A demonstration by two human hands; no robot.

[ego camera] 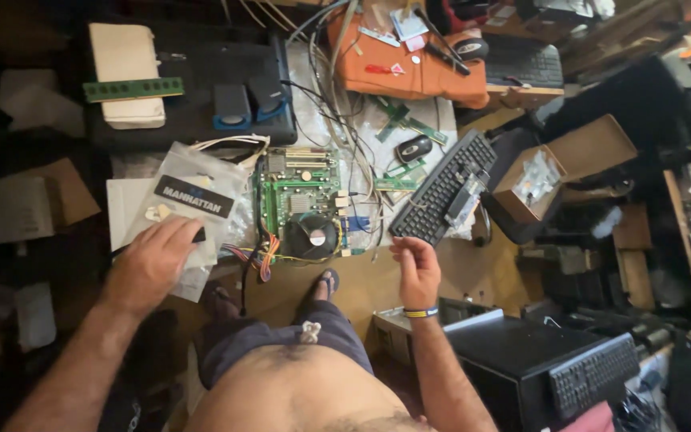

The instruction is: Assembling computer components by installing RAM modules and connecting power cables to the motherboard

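Left hand lay flat, fingers spread, on clear antistatic bag left of green motherboard. Right hand hovered empty, fingers loosely curled. Bag looked light, slippery; pinch at edge.

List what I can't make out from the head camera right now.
- Head view: whatever the left hand presses inside the clear plastic bag with the black label; the hand covers it.
- Right hand fingertips: whether they pinch anything is too small to tell.
- Open brown cardboard box: contents blurred.
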